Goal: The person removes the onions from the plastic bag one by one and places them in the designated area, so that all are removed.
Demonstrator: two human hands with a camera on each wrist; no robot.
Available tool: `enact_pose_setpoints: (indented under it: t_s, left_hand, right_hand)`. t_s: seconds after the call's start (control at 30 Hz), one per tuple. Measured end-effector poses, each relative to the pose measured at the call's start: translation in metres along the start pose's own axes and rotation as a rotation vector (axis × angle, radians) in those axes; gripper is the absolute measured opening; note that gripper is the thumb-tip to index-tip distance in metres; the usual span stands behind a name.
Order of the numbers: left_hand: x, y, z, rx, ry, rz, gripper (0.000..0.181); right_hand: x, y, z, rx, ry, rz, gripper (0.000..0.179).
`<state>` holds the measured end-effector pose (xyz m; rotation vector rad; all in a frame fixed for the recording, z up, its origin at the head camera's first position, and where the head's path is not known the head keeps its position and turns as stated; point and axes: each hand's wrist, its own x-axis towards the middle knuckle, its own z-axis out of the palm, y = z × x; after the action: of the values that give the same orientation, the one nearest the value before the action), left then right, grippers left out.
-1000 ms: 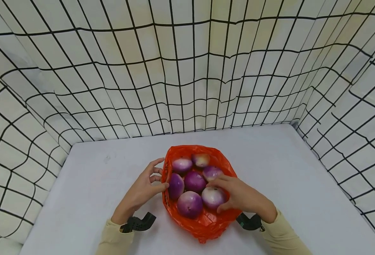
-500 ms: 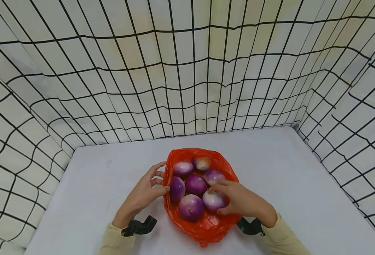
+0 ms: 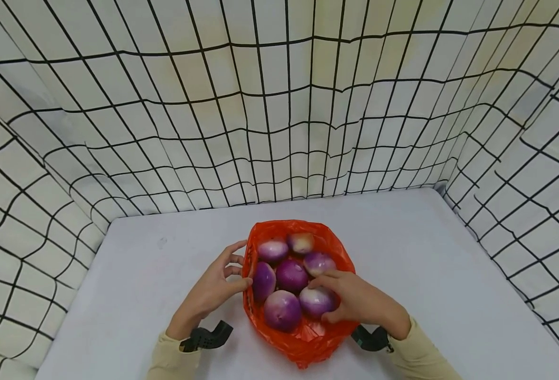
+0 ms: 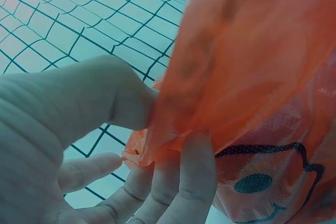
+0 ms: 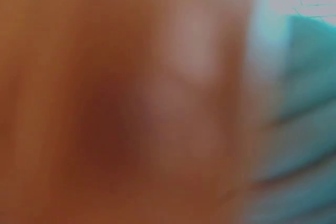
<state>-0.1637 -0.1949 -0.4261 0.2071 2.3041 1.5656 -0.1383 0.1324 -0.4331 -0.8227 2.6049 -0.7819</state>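
An orange-red plastic bag (image 3: 318, 345) stands with its mouth spread wide in the head view, holding several purple-and-white onions. My left hand (image 3: 213, 290) pinches the bag's left rim between thumb and fingers. The left wrist view shows that thumb on one side of the thin plastic (image 4: 252, 72) and fingers on the other. Inside the bag, at the right, my right hand (image 3: 362, 298) grips a pale purple onion (image 3: 315, 302) by its right side. A larger round onion (image 3: 282, 310) lies just left of it. Blurred orange plastic (image 5: 121, 103) fills most of the right wrist view.
The bag stands on a white-covered table (image 3: 165, 253). Black netting (image 3: 279, 126) over white sheeting rises along the back and both sides. Dark wrist mounts (image 3: 208, 336) sit on both wrists, close to the bag's sides.
The onion under my right hand has turned and shifted slightly left. The head view has tilted a little, so the scene sits lower. My left hand keeps its hold on the rim.
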Motion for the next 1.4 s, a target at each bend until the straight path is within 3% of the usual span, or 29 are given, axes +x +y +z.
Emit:
enact_pose_setpoints:
  t_s: [0.67, 1.07, 1.4]
  left_hand:
    - [0.0, 0.0, 0.002, 0.019, 0.005, -0.018, 0.081]
    - [-0.001, 0.0, 0.003, 0.012, 0.003, 0.0, 0.081]
    - [0.0, 0.002, 0.003, 0.023, 0.002, 0.019, 0.081]
  right_hand:
    - [-0.01, 0.005, -0.012, 0.137, 0.151, -0.092, 0.056]
    - [-0.021, 0.013, -0.027, 0.281, 0.378, -0.125, 0.06]
    - [-0.024, 0.025, -0.036, 0.325, 0.653, -0.099, 0.058]
